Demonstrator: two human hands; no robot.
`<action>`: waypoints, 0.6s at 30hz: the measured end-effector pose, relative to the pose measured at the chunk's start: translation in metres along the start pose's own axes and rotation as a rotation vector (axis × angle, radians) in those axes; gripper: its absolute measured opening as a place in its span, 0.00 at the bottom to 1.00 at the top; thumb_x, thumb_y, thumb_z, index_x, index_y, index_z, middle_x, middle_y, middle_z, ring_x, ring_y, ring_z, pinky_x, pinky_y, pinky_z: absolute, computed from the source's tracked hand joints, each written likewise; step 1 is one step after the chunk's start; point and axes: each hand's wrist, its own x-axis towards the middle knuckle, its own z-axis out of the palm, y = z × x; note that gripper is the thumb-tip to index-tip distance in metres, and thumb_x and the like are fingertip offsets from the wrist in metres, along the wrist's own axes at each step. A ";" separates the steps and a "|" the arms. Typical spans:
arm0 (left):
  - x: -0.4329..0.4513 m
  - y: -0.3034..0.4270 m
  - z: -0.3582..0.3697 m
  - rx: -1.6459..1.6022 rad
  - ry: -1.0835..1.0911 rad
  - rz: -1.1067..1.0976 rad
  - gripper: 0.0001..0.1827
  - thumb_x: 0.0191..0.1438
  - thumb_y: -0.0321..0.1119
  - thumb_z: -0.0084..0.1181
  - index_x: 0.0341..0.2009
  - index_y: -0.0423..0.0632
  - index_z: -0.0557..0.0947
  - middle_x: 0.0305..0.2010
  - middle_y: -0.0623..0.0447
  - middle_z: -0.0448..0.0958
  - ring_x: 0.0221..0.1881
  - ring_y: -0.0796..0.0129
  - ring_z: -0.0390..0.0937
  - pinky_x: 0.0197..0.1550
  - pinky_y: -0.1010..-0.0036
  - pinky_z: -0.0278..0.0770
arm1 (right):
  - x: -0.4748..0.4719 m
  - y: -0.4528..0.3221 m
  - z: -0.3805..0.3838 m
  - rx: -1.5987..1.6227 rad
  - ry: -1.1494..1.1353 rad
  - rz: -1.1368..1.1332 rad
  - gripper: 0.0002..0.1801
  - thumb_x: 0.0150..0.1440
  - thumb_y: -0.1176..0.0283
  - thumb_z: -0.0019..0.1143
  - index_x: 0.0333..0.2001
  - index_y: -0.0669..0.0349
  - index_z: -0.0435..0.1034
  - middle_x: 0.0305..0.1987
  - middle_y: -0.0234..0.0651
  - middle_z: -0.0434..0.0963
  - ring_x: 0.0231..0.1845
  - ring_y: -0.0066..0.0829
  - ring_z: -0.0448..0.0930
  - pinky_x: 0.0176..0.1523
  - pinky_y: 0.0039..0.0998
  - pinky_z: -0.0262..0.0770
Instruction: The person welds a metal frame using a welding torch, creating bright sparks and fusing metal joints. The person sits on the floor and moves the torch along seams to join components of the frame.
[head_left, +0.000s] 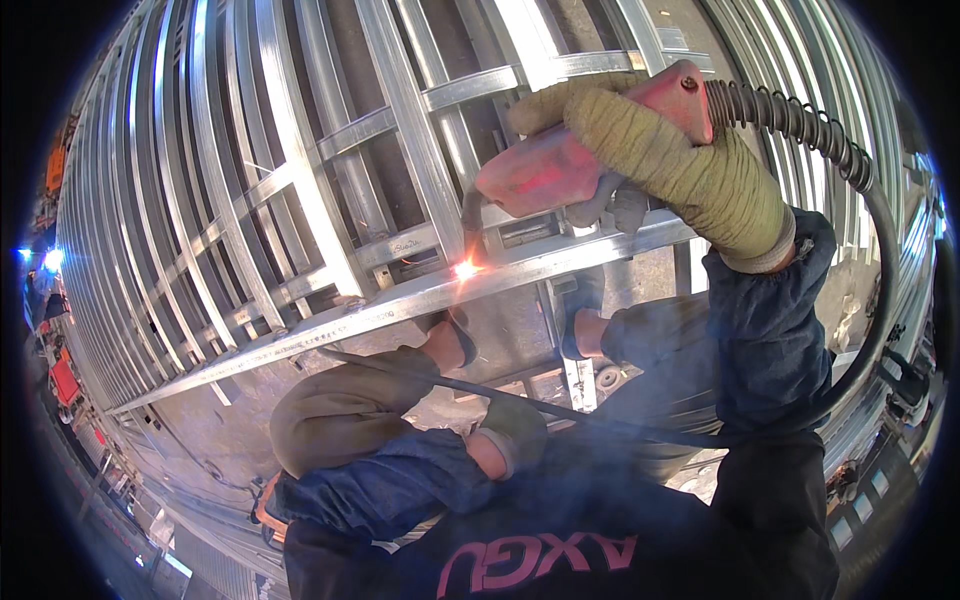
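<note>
My right hand (667, 161), in a worn yellow-green work glove, grips the red handle of a welding torch (544, 172). From its bent nozzle (472, 214) a bright welding arc (466, 270) burns where a metal bar (420, 142) meets the long galvanized rail (375, 315). A spring-sleeved torch cable (787, 112) loops down on the right and crosses over my lap. Low in front of my body is my left hand (517, 427), also gloved, close to the cable. Its fingers are mostly hidden, so their grip is unclear.
A large galvanized grating of parallel bars (292, 142) stretches to the left, and more metal lengths (795, 67) lie at the right. My knees are bent below the rail. Smoke drifts over my lap. Other bright arcs (52, 259) glow at the far left.
</note>
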 end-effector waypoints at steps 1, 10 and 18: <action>0.002 -0.001 -0.002 -0.009 -0.024 0.014 0.17 0.63 0.41 0.54 0.41 0.52 0.95 0.43 0.49 0.91 0.47 0.52 0.89 0.45 0.50 0.82 | 0.000 0.000 -0.001 -0.018 -0.009 0.025 0.29 0.71 0.43 0.64 0.60 0.55 0.83 0.48 0.35 0.91 0.34 0.20 0.88 0.30 0.20 0.81; -0.003 0.001 -0.010 0.028 -0.057 -0.015 0.16 0.63 0.41 0.55 0.40 0.53 0.95 0.43 0.49 0.91 0.47 0.52 0.89 0.45 0.50 0.82 | 0.003 -0.003 -0.009 -0.103 -0.100 0.094 0.30 0.70 0.43 0.65 0.62 0.56 0.81 0.44 0.34 0.89 0.37 0.20 0.88 0.32 0.22 0.84; 0.000 0.002 -0.016 0.048 -0.087 -0.010 0.16 0.62 0.41 0.55 0.40 0.54 0.95 0.42 0.50 0.91 0.47 0.53 0.89 0.44 0.50 0.82 | 0.004 0.003 -0.005 -0.066 -0.006 0.107 0.36 0.61 0.35 0.72 0.51 0.60 0.85 0.34 0.33 0.88 0.27 0.19 0.84 0.28 0.24 0.80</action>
